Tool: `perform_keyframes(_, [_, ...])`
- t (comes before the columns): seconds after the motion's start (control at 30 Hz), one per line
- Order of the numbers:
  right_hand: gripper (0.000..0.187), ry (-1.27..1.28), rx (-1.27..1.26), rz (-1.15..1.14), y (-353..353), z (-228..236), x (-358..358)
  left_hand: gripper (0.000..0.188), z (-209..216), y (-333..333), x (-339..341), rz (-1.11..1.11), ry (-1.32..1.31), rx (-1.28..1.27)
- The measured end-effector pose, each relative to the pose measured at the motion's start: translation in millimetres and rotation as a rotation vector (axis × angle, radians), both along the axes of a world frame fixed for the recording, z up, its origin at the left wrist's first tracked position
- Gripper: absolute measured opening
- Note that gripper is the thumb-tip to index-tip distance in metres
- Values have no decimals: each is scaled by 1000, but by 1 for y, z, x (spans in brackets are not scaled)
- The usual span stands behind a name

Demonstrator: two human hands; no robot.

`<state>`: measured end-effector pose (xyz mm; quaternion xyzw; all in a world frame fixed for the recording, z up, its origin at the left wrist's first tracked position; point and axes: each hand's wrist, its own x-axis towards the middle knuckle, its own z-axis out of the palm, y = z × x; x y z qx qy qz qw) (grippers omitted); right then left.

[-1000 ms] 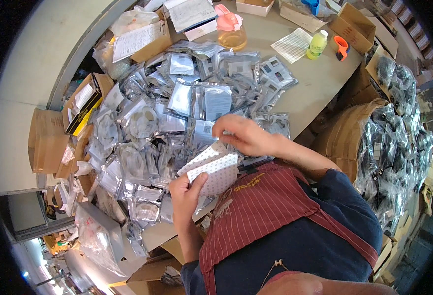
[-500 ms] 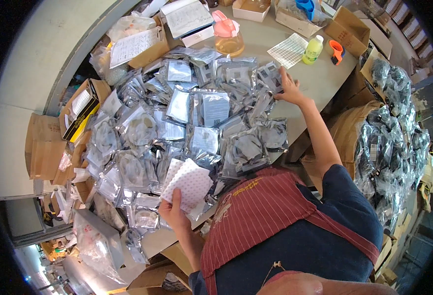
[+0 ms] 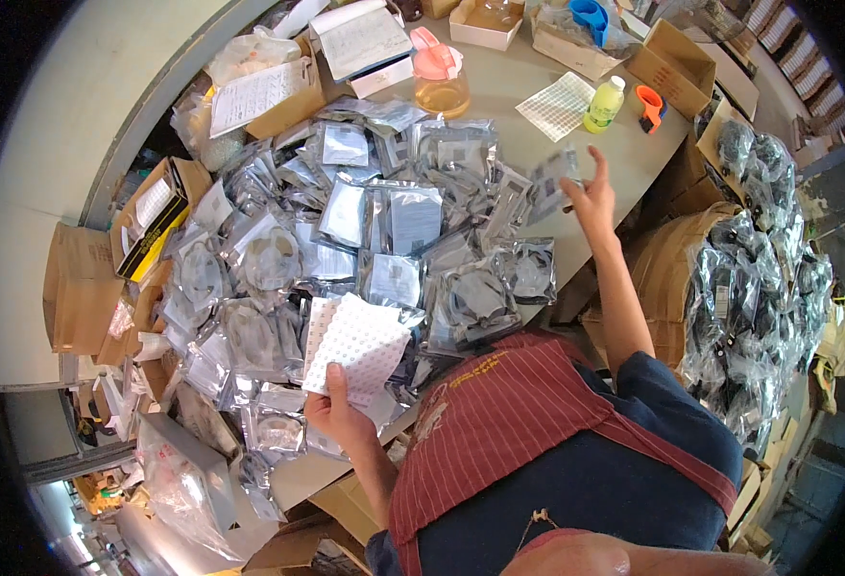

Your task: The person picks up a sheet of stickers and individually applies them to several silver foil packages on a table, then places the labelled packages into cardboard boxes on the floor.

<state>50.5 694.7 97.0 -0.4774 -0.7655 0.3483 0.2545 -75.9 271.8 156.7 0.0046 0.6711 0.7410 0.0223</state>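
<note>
My left hand [image 3: 339, 411] grips white sheets [image 3: 360, 346] covered in rows of small printed dots, its thumb on top and the other fingers hidden beneath. They hang over the near edge of a heap of silver plastic bags [image 3: 346, 206]. At the heap's right side, my right hand [image 3: 591, 192] has hold of one flat silver bag [image 3: 549, 184], which is blurred by motion; one finger sticks out from it. Several bags in the heap show coiled or ring-shaped items through clear fronts, while others show pale labels. What lies in the blurred bag I cannot make out.
Toward the back right stand a yellow-green bottle [image 3: 604, 106], a gridded white sheet [image 3: 552, 106] and an orange ring-like piece [image 3: 650, 108]. A pink-lidded jug [image 3: 440, 82] is behind the heap. Cartons [image 3: 86, 288] line the left; a large box of bagged black items [image 3: 754, 288] stands right.
My right hand has drawn the silver bag toward me and slightly right, off the heap's edge. My left hand, with the dotted sheets, has shifted only a little.
</note>
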Motion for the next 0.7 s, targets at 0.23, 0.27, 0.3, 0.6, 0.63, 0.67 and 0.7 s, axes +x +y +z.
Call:
perform_keyframes(0.23, [80, 805, -612, -46, 24, 30, 20, 21, -1, -2, 2, 49, -88, 140])
perform_keyframes(0.27, [78, 794, -558, -51, 29, 24, 18, 21, 0, 1, 2, 39, -91, 142])
perform_keyframes(0.3, [77, 783, -504, -55, 35, 18, 15, 21, 1, 4, 1, 48, -74, 139])
perform_keyframes(0.6, [22, 269, -437, 113, 103, -47, 10, 20, -5, 3, 3, -62, -69, 63])
perform_keyframes(0.63, [22, 272, -437, 114, 107, -50, 6, 20, -6, 5, 4, -74, -79, 50])
perform_keyframes(0.67, [20, 177, -492, 161, 110, -53, 1, 20, -7, 5, 4, -73, -76, 49])
perform_keyframes(0.7, [18, 82, -547, 208, 114, -56, -4, 21, -8, 6, 5, -93, -73, 31])
